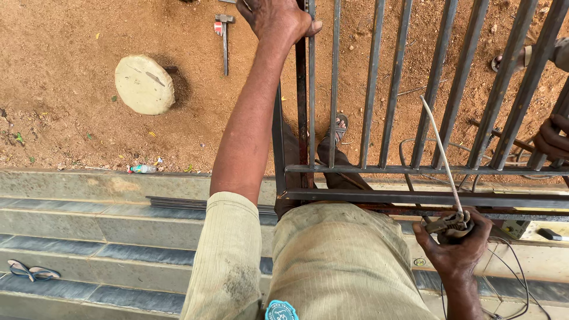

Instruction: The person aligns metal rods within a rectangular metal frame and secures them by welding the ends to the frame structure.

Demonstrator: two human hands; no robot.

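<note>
Nearest the lens: olive striped trousers (pixel 344 261) and matching sleeve (pixel 228 255), pressed against the lower rail of the metal gate (pixel 415 195). Right hand (pixel 456 249) just below that rail, fingers closed round an electrode holder (pixel 448 224); welding rod (pixel 441 154) angled up across the gate bars. Left hand (pixel 275 21) at the gate's upper left, wrapped round the frame upright, thumb over the bar. Another person's hand (pixel 551 139) on a bar at the gate's right edge. Beyond the gate, on bare soil: hammer (pixel 224 41), round stone slab (pixel 144 85). Left of the gate, lower down: tiled steps (pixel 89 219), probably a pair of sandals (pixel 32 271).
</note>
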